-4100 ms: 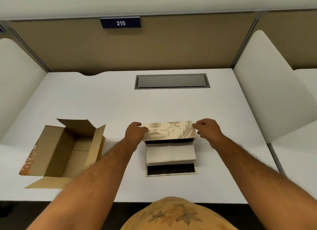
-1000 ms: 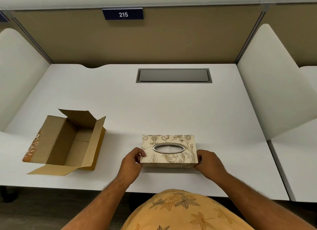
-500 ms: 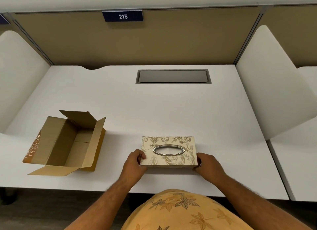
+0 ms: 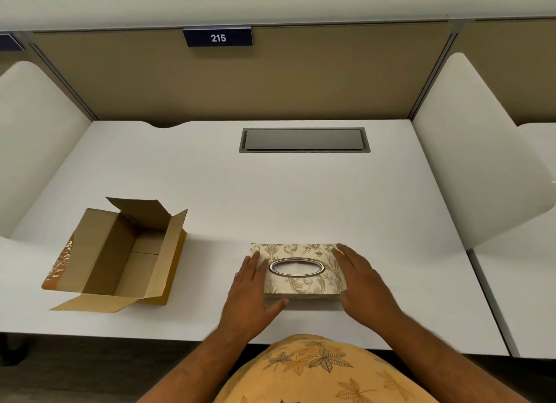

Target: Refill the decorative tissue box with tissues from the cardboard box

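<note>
The decorative tissue box, cream with a gold leaf pattern, sits closed and upright near the desk's front edge. White tissue shows through its metal-rimmed oval slot. My left hand lies flat with fingers spread on the box's left end, thumb along the front wall. My right hand lies flat on the right end of the lid. Neither hand grips anything. The cardboard box stands open at the left, flaps out, and nothing shows inside it.
The white desk has a grey cable hatch at the back middle. White side dividers rise on both sides, and a tan back panel carries a sign reading 215. My patterned yellow shirt fills the bottom.
4.1 s ago the decorative box lay open with tissues showing and my hands held its lid. It is now shut. In the last half second my hands moved from gripping its ends to lying flat on top.
</note>
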Available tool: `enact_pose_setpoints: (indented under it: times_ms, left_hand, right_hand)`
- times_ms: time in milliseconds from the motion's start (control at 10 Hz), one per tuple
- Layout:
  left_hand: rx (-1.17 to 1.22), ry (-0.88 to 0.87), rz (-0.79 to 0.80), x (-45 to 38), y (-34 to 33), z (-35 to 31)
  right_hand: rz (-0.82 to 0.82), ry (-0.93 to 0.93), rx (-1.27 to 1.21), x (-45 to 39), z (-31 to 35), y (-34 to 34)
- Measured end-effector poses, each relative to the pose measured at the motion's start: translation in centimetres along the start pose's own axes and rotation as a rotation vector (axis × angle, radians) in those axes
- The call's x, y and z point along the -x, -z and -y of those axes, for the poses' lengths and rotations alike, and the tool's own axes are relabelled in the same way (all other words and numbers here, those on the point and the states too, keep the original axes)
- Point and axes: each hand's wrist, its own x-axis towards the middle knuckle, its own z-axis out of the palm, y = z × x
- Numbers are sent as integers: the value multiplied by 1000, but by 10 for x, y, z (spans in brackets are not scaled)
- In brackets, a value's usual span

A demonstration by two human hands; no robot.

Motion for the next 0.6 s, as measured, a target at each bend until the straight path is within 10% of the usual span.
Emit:
enact_pose_setpoints:
  times_ms: [600]
  left_hand:
    - [-156, 5, 11, -11, -3, -11]
  right_hand:
    - [119, 107, 73, -8, -15, 4]
